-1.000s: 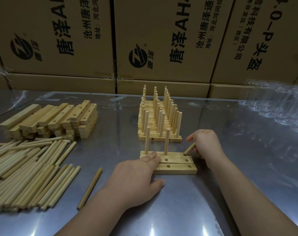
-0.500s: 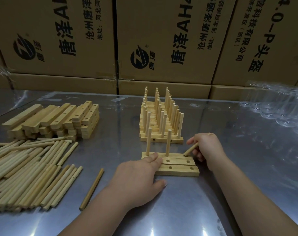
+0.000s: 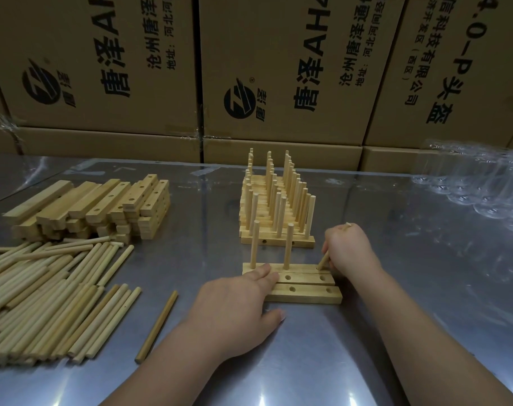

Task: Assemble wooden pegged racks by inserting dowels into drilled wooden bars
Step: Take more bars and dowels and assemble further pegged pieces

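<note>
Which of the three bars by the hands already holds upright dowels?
The farthest bar: two dowels stand in it; both nearer bars show only empty holes.

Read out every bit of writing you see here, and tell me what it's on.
"唐泽", "沧州唐", "地址:河北河": left box, cut off at the top.
"唐泽AH", "沧州唐泽通": middle box, cut off at the top.
"信科技有限公司", "(西区)", "0-P头盔": right box.
Logo lettering on the boxes: too small to read.

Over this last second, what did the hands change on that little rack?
The right hand tipped the dowel it grips more upright, bringing its lower tip to the far bar's right end. The left hand still rests on the bars; the two standing dowels have not moved.
</note>
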